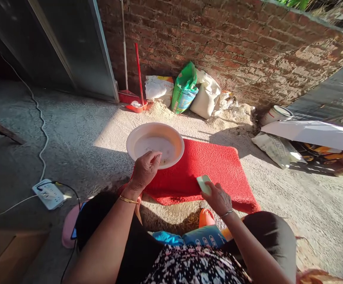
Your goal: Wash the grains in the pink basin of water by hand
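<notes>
My left hand (146, 169) is raised at the near rim of a pale round basin (130, 149), with its fingers drawn together in a pinch; whatever they may hold is too small to make out. Inside the basin are a shallow whitish layer and small dark bits. A red mat (215, 157) lies on the ground, and the basin overlaps its left end. Over the mat's near part, my right hand (218, 199) grips a pale green, rounded rectangular block (203, 184). Part of that block is hidden by my fingers, and its exact kind is unclear.
A white power strip (49, 194) with cables lies at left. By the brick wall stand a red dustpan (138, 105), a green sack (184, 90), a white sack (206, 98) and a bucket (274, 114). A cardboard box (14, 252) sits at lower left.
</notes>
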The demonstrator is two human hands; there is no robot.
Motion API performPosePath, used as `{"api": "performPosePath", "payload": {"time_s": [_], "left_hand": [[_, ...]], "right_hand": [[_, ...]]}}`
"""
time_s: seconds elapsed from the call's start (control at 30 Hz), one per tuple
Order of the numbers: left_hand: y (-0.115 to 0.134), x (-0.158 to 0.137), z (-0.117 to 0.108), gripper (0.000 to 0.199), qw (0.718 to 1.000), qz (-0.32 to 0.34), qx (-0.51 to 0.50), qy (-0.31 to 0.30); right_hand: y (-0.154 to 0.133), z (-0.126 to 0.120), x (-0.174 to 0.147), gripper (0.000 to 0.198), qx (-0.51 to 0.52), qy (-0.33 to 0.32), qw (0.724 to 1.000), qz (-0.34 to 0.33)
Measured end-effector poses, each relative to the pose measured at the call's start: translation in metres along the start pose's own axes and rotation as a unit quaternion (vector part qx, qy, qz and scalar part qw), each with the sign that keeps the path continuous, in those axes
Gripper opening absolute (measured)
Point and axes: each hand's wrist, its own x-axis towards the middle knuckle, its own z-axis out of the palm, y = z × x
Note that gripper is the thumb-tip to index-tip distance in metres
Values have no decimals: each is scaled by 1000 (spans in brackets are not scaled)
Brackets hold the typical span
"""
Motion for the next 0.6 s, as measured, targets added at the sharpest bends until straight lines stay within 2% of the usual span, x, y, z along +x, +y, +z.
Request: {"api": "performPosePath", "payload": {"time_s": [0.07, 0.13, 0.27, 0.37, 0.43, 0.5, 0.6], "left_hand": [[1, -1, -1, 18, 1000, 2, -3, 2], [1, -1, 2, 17, 1000, 6, -3, 4], [-1, 1, 10, 17, 1000, 18, 8, -2], [-3, 3, 15, 17, 1000, 18, 16, -13], [-5, 2, 17, 17, 1000, 15, 17, -16], [-5, 1, 20, 17, 1000, 13, 17, -16], [0, -5, 28, 18, 999, 22, 27, -34]], "right_hand": [[14, -4, 6, 48, 53, 7, 997, 51], [5, -4, 17, 48, 134, 8, 989, 59], [-56, 1, 49, 43, 239, -12, 970, 38], [-102, 3, 66, 47, 212, -2, 976, 44], [-119, 4, 70, 51, 175, -1, 984, 34], [-119, 6, 70, 51, 145, -4, 989, 13], [-89, 8, 69, 49, 121, -1, 992, 27]]}}
